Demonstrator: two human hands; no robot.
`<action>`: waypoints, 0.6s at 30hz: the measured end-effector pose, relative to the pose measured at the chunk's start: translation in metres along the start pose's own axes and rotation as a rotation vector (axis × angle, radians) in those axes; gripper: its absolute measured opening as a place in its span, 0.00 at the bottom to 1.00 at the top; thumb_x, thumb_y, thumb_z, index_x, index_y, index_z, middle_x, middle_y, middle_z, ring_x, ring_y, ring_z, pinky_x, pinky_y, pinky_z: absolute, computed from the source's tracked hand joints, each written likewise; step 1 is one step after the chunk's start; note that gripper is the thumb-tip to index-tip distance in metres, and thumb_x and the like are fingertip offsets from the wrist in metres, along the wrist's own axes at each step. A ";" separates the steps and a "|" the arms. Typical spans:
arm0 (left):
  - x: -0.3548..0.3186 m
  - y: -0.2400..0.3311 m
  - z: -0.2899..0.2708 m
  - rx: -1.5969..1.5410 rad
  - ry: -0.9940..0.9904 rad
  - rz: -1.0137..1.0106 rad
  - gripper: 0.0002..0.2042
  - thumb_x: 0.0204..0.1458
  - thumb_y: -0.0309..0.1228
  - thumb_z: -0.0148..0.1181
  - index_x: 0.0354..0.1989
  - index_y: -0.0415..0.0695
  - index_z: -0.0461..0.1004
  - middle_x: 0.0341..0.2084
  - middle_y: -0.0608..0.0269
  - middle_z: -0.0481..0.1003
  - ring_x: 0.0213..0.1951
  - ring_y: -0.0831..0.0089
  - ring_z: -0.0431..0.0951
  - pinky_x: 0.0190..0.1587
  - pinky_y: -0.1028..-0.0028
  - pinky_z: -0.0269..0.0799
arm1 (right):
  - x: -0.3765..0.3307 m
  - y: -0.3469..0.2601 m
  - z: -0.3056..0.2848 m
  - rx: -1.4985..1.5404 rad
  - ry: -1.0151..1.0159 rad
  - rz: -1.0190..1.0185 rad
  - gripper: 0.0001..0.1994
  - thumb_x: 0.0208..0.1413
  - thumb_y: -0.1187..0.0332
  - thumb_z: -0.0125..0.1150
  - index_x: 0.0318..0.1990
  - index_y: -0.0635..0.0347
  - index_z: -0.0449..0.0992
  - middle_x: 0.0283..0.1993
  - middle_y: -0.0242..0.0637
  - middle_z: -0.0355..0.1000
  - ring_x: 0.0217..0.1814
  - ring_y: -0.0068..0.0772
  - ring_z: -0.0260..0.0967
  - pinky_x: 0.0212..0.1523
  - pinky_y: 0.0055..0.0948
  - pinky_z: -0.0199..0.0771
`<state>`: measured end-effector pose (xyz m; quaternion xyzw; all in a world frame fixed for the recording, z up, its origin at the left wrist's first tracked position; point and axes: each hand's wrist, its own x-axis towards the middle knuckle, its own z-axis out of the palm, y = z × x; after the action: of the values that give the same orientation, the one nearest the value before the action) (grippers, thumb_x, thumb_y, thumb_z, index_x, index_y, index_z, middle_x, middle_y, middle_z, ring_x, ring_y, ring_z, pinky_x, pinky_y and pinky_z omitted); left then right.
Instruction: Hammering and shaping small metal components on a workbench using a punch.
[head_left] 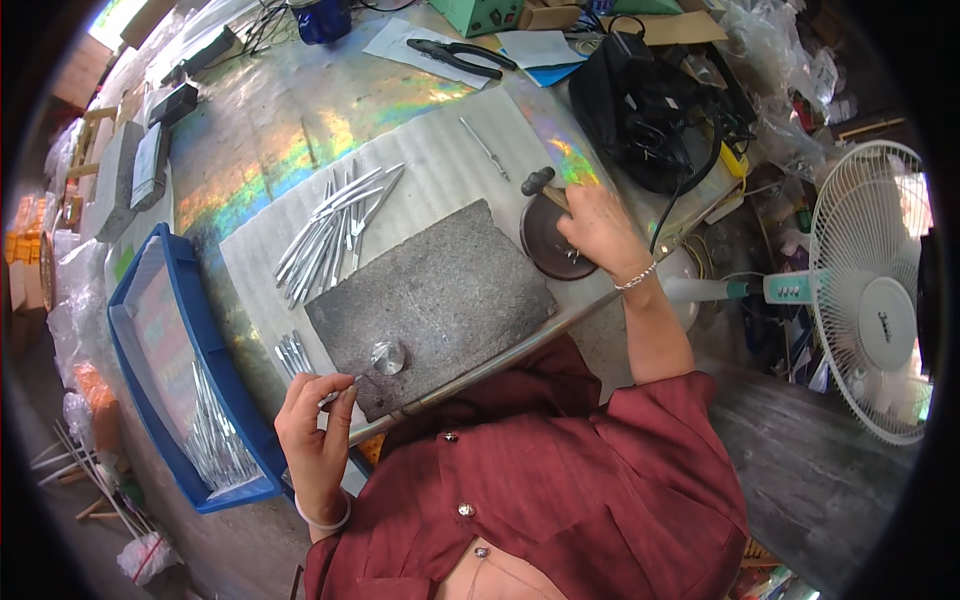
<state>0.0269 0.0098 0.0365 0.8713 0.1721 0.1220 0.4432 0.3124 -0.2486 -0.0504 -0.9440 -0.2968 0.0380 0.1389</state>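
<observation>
- From my remote post I see a broad surface (230, 135), its covering shimmering in rainbow patches.
- A white sheet (440, 180) lies across the near part of it.
- Left of that I have a blue tray (205, 330), slim silvery rods (215, 430) heaped at its near end.
- On the sheet sits a rough grey slab (440, 290), close to the person's red shirt (560, 450).
- Beyond the slab's left half lies a loose pile of rods (335, 215).
- A brown round dish (540, 235) is at the slab's right.
- The right hand (600, 228), over the dish, grips a hammer (538, 181) by its handle.
- The left hand (315, 415), by the slab's near left corner, pinches a slim silvery piece (330, 397) between thumb and fingers.
- Near those fingertips, a shiny round block (388, 357) rests on the slab.
</observation>
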 end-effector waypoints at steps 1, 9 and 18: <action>0.000 0.004 0.002 0.013 0.006 -0.014 0.05 0.47 0.18 0.61 0.33 0.37 0.74 0.23 0.61 0.69 0.25 0.75 0.70 0.29 0.79 0.67 | 0.003 0.000 -0.003 0.046 0.000 -0.048 0.09 0.44 0.70 0.56 0.28 0.70 0.71 0.30 0.57 0.71 0.34 0.58 0.70 0.36 0.44 0.70; -0.002 -0.010 0.026 0.043 0.042 -0.131 0.04 0.49 0.19 0.59 0.34 0.36 0.74 0.23 0.60 0.68 0.25 0.74 0.70 0.28 0.78 0.66 | -0.006 0.007 -0.040 0.792 -0.081 0.179 0.05 0.47 0.73 0.58 0.29 0.67 0.71 0.23 0.30 0.67 0.26 0.16 0.60 0.27 0.23 0.62; -0.011 -0.024 0.035 0.088 0.185 -0.084 0.03 0.48 0.18 0.59 0.32 0.36 0.75 0.24 0.59 0.69 0.25 0.71 0.70 0.28 0.76 0.64 | -0.007 -0.013 -0.031 1.207 -0.026 0.268 0.01 0.50 0.77 0.57 0.30 0.61 0.71 0.19 0.22 0.64 0.14 0.09 0.54 0.14 0.14 0.51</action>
<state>0.0252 -0.0067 -0.0039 0.8668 0.2538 0.1756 0.3915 0.3042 -0.2501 -0.0168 -0.7275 -0.1035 0.2276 0.6389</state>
